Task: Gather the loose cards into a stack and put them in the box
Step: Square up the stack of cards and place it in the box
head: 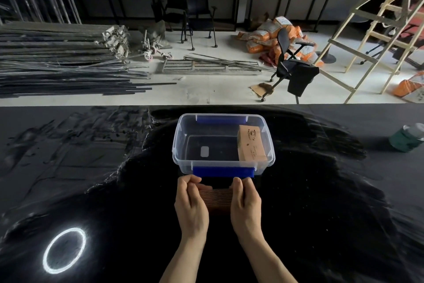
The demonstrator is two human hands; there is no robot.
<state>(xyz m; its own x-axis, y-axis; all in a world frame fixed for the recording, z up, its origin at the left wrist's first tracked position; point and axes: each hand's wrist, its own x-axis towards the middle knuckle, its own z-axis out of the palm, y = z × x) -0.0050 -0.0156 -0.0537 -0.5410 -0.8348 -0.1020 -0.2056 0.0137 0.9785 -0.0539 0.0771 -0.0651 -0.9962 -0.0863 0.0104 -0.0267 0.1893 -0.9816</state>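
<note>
A stack of brown cards (216, 199) stands on edge on the black table, just in front of the box. My left hand (191, 204) presses its left end and my right hand (245, 204) presses its right end, so both hands hold the stack between them. The clear plastic box (181, 135) with blue latches sits open right behind the hands. Inside it, a brown stack of cards (251, 143) leans against the right wall. The lower part of the held stack is in shadow.
A green and grey container (407, 137) stands at the table's far right. A bright ring of light (64, 250) reflects on the table at the near left. Beyond the table's far edge lie metal poles, chairs, sacks and a wooden ladder.
</note>
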